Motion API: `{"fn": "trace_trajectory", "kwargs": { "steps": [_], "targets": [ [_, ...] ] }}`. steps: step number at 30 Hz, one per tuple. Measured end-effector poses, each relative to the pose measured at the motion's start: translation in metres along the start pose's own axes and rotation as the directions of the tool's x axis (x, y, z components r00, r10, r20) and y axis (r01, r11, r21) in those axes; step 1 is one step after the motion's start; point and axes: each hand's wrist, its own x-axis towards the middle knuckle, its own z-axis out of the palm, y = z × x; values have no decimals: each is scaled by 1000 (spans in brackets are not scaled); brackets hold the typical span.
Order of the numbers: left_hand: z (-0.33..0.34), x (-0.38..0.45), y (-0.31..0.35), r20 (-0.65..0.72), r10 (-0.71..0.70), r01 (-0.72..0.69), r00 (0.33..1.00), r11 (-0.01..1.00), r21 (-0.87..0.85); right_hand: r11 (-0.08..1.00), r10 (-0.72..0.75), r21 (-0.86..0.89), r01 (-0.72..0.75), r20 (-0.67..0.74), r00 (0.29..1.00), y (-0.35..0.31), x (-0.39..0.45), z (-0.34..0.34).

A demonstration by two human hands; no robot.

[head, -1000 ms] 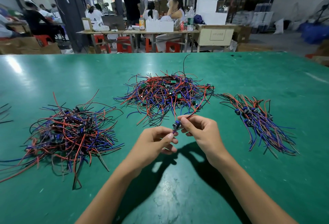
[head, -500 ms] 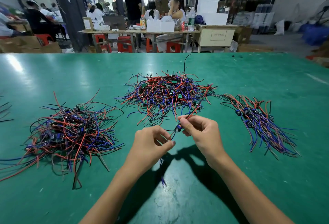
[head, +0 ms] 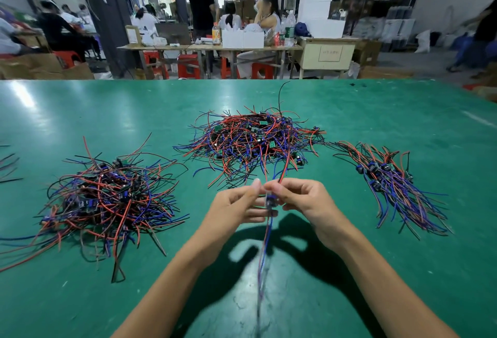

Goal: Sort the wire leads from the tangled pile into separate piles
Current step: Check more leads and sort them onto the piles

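A tangled pile [head: 252, 141] of red, blue and black wire leads with small green boards lies at the middle of the green table [head: 376, 111]. A looser heap [head: 107, 198] sits to the left. An aligned bundle [head: 395, 187] lies to the right. In front of the middle pile, my left hand [head: 236, 206] and my right hand [head: 304, 200] pinch one wire lead [head: 270, 200] between them. Its red wire rises past my right fingers toward the pile, and its blue and red wires hang down, blurred.
A few dark wire ends [head: 8, 165] show at the table's left edge. Beyond the far table edge, people sit at work tables [head: 209, 47] with red stools and white boxes. A person stands at the far right edge.
The held lead has come free of the middle pile and now hangs straight down between my hands. My left hand has risen and moved closer to my right hand.
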Motion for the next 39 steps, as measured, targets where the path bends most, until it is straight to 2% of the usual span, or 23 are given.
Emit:
{"fn": "trace_trajectory", "kwargs": {
  "steps": [2,6,8,10,13,16,18,20,22,28,30,33,35,37,39],
  "targets": [
    [4,-4,-2,61,10,-4,998,996,-92,998,-42,-46,40,-52,998,2,0,9],
    [2,-5,-1,72,5,4,997,994,-114,984,-89,-167,67,-130,988,4,-1,15],
    [0,-4,0,74,-12,19,997,996,-91,986,-100,-146,80,-133,986,8,-2,21],
    [0,-3,-1,59,-37,40,998,997,-60,995,-97,-40,92,-146,984,8,-4,30],
    [3,-4,-2,13,-33,33,999,999,-26,975,-171,-173,141,-172,970,12,-3,37],
    [6,-4,-4,-27,13,-14,1000,999,-29,994,-93,-75,81,-165,982,16,-5,45],
    [7,-3,-6,-49,68,-66,997,997,37,992,-107,-86,92,-201,974,18,-7,51],
    [7,-3,-8,-62,119,-105,991,976,193,986,-119,-144,85,-247,962,21,-7,57],
    [6,-3,-7,-33,106,-93,994,960,263,985,-90,-169,38,-313,946,24,-5,59],
    [11,-4,-1,211,-99,58,972,980,192,980,-92,-199,-17,-524,847,22,5,44],
    [11,-7,-1,281,-163,102,946,970,219,992,-2,-101,-71,-584,812,20,9,36],
    [10,-11,-1,315,-207,122,926,956,268,982,186,115,-146,-557,809,13,9,25],
    [8,-11,0,324,-204,115,924,955,274,938,302,306,-160,-502,810,7,8,21],
    [4,-10,3,306,-182,99,935,958,268,849,414,496,-185,-403,817,3,6,17],
    [-2,-10,3,271,-146,54,951,946,320,781,457,581,-230,-279,844,1,3,12]
  ]
}}
